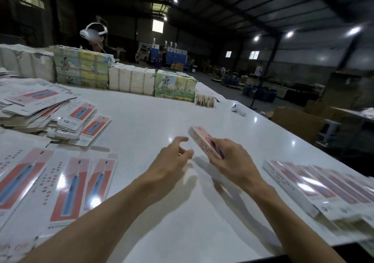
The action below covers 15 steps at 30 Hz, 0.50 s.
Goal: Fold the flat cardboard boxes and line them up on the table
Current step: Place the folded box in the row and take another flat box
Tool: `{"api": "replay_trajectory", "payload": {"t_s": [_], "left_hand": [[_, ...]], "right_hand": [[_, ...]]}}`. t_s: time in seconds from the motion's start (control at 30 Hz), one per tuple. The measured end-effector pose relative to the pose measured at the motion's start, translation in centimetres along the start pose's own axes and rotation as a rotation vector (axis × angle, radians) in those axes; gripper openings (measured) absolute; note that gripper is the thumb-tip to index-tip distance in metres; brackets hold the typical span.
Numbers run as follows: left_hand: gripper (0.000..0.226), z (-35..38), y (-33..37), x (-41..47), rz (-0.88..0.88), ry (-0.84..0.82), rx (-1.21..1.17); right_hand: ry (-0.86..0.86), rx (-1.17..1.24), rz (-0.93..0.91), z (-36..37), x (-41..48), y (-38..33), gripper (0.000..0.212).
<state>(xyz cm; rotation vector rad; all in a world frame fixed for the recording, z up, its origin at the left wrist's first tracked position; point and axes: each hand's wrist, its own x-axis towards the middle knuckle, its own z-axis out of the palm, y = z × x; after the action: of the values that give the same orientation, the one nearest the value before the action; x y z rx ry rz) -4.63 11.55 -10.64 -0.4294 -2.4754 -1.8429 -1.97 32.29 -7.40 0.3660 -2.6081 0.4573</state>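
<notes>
My right hand grips a folded white-and-pink box at its near end and holds it above the white table, far end pointing away to the left. My left hand hovers just left of the box with loosely spread fingers, holding nothing. Several flat boxes lie side by side at the near left. A loose heap of flat boxes sits behind them. At the right edge, several folded boxes lie lined up in a row.
Bundled stacks of printed cartons and white packs line the far side of the table. A small wooden rack and a white controller lie far right. A person wearing a headset stands behind the stacks.
</notes>
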Motion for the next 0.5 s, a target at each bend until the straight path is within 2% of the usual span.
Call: {"api": "replay_trajectory", "payload": {"t_s": [0.07,0.17,0.27,0.4,0.5], "left_hand": [[0.024,0.2,-1.1,-0.5,0.101,-0.062,0.269],[0.028,0.5,-1.4,-0.5,0.236,-0.167,0.568],[0.029,0.4,-1.2,-0.3,0.251,-0.182,0.582],[0.029,0.5,-1.1,-0.4,0.271,-0.201,0.599],[0.029,0.5,-1.0,-0.4,0.266,-0.203,0.598]], "right_hand": [[0.040,-0.117,0.068,-1.2,-1.4,1.7,0.049],[0.047,-0.241,0.205,-2.6,-4.1,4.0,0.049],[0.009,-0.412,0.317,-3.1,-6.8,5.9,0.046],[0.033,-0.514,0.390,-4.2,-8.3,7.5,0.040],[-0.029,-0.634,0.441,-5.0,-8.9,8.2,0.040]]}}
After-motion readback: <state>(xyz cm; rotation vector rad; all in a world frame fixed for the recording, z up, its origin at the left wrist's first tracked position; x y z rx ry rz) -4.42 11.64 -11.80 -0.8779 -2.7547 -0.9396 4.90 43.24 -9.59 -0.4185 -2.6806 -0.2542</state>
